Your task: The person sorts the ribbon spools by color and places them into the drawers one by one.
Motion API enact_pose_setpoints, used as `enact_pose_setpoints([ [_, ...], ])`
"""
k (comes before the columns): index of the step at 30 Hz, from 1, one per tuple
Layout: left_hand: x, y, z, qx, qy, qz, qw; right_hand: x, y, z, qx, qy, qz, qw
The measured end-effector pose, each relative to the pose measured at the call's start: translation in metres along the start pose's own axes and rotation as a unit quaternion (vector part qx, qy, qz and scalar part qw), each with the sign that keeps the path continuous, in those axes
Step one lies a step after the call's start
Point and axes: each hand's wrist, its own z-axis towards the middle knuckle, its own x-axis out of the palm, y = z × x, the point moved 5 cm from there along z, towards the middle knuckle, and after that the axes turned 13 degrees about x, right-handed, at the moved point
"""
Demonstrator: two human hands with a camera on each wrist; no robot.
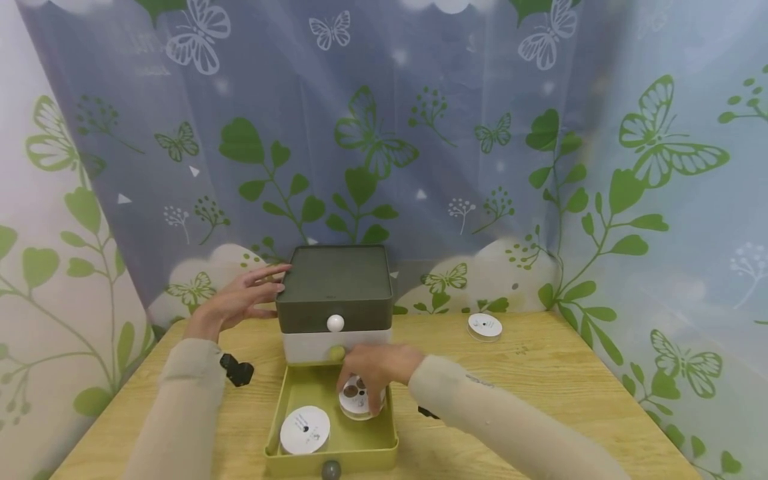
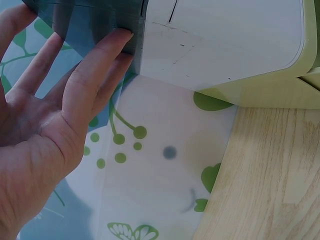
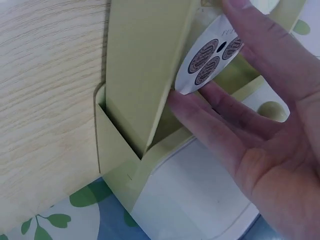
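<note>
A small drawer cabinet [image 1: 336, 275] stands on the table, with a dark green top section, a white section below, and a yellow-green bottom drawer [image 1: 345, 437] pulled out. My right hand [image 1: 379, 365] reaches into this drawer and grips a white spool [image 3: 210, 56] by its edge, thumb on one side and fingers on the other. Brown round marks show on the spool's face. Another white spool [image 1: 305, 430] lies flat at the drawer's front left. Against the dark section's left side, my left hand [image 2: 55, 125] rests its extended fingertips.
A third white spool [image 1: 485, 325] lies on the wooden table [image 1: 540, 393] at the back right. Round knobs sit on the sections, including a grey one [image 1: 331, 470] on the drawer's front. A patterned curtain [image 1: 420, 167] hangs behind and along both sides.
</note>
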Motion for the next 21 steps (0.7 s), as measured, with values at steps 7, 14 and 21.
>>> enact_pose_setpoints([
  [7,0.0,0.0,0.0,0.001,-0.001,-0.008,1.0,0.008,0.005,0.008,0.003,-0.016,-0.038,0.999],
  [14,0.0,-0.001,0.0,0.001,-0.001,-0.006,1.0,0.013,0.01,0.01,0.0,-0.022,-0.051,0.998],
  [21,0.0,0.0,0.0,0.0,0.0,-0.005,1.0,0.019,0.014,0.013,-0.027,-0.055,-0.09,0.994],
])
